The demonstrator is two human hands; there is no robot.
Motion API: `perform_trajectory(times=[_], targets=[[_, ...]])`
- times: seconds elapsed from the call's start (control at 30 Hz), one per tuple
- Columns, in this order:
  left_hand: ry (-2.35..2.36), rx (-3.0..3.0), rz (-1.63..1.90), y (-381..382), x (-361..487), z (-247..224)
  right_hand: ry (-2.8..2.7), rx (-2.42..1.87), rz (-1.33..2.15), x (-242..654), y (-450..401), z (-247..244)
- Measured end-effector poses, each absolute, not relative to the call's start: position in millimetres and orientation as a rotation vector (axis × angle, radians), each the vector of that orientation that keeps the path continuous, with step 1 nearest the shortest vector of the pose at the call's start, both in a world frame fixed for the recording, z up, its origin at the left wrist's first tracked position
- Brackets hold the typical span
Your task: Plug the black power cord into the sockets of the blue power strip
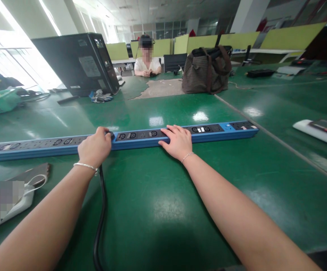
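Well, left fingers (107, 140) grip a plug (111, 135), right fingers (178, 131) spread on a power strip (140, 143) (bag (195, 73) contents unclear).

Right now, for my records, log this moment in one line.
left hand: gripping black plug at blue power strip | right hand: resting on strip | black cable: below left hand

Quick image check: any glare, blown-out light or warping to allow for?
Head view throughout: left window blown out; glare patches on the green table; black computer case looks stretched and slanted, likely lens distortion; left hand, right hand and blue power strip fairly sharp.
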State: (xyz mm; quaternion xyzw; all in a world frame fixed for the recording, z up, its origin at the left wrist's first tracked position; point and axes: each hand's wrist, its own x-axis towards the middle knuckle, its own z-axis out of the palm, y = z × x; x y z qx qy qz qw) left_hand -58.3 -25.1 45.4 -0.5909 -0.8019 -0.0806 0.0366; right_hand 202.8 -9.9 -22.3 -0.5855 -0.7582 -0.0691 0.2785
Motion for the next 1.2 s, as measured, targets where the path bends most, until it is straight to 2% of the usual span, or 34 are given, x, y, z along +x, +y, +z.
perform_trajectory(times=[0.47,0.7,0.93,1.2], targets=[[-2.603,-1.780,-0.440,-16.3,-64.7,38.8,-2.039,-1.581,-0.181,201.9,-9.4,-22.1],[-2.512,-1.751,-0.454,-24.7,-56.3,34.6,-2.019,-1.587,-0.173,201.6,-9.8,-22.2],[-2.548,-1.703,-0.694,-24.4,-57.2,25.8,-2.015,-1.582,-0.159,200.1,-10.5,-21.0],[-2.511,-2.000,-0.422,-13.9,-74.7,40.3,-2.009,-1.571,-0.151,200.4,-9.3,-22.1]])
